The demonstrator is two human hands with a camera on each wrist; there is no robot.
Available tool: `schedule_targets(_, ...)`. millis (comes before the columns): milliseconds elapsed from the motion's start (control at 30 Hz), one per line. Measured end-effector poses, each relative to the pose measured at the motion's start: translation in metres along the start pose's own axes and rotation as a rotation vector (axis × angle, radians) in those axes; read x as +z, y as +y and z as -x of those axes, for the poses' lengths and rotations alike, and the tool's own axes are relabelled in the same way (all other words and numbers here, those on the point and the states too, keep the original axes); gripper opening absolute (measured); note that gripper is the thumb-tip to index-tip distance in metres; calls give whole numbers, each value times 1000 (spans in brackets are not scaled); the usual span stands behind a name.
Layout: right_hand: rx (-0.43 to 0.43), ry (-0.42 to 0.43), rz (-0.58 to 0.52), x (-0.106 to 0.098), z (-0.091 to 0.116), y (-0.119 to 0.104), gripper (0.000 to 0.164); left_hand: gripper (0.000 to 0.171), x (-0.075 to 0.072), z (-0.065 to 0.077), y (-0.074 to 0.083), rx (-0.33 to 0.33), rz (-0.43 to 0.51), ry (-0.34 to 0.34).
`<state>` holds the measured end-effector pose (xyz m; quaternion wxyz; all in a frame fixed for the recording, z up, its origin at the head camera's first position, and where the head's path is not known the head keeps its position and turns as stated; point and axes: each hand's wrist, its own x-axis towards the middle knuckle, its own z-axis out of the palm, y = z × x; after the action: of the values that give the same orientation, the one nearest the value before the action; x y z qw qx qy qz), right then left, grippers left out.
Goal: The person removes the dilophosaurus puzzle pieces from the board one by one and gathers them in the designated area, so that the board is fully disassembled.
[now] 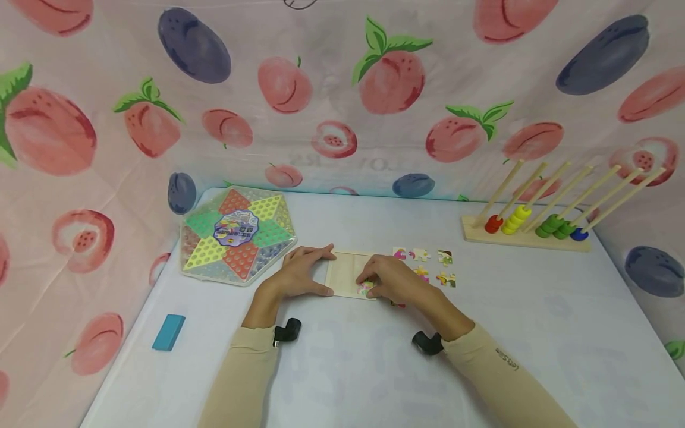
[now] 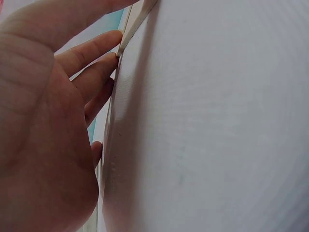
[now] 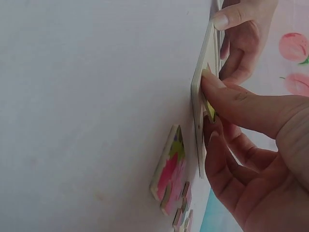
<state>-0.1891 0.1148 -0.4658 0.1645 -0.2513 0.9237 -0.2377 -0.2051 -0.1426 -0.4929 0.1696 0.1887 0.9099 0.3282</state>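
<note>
A shallow wooden puzzle tray (image 1: 343, 274) lies flat on the table between the two hands. My left hand (image 1: 295, 274) is spread at its left side, thumb by the near corner and fingertips along the far corner. With thumb and fingers, my right hand (image 1: 395, 279) pinches a jigsaw piece (image 1: 365, 288) over the tray's near right corner. In the right wrist view this piece (image 3: 211, 111) is tilted, its yellow-green edge showing under the thumb. Several loose jigsaw pieces (image 1: 445, 257) lie to the right of the tray, some partly hidden by my right hand.
A hexagonal Chinese checkers set (image 1: 203, 252) in a clear case sits at the back left. A blue block (image 1: 168, 332) lies at the left. Back right stands a wooden counting rack (image 1: 527, 238) with tall pegs and coloured beads. A fruit-patterned cloth (image 1: 342, 77) hangs behind the table.
</note>
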Motion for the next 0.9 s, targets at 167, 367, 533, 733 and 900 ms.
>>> schedule_targets(167,8,3,-39,0,1,1,30,75,-1,0,1,0,-3,0)
schedule_targets(367,24,10,-69,1,4,-1,28,77,-1,-1,0,6,1,2)
schedule_targets(533,13,25,-118,0,8,1,25,76,0,-1,1,8,7,4)
schedule_targets(733,-45,97,-234,-22,24,9,29,77,0,-2,1,10,27,3)
schedule_targets(900,-81,153,-304,-49,46,17,29,79,-1,0,0,8,26,5)
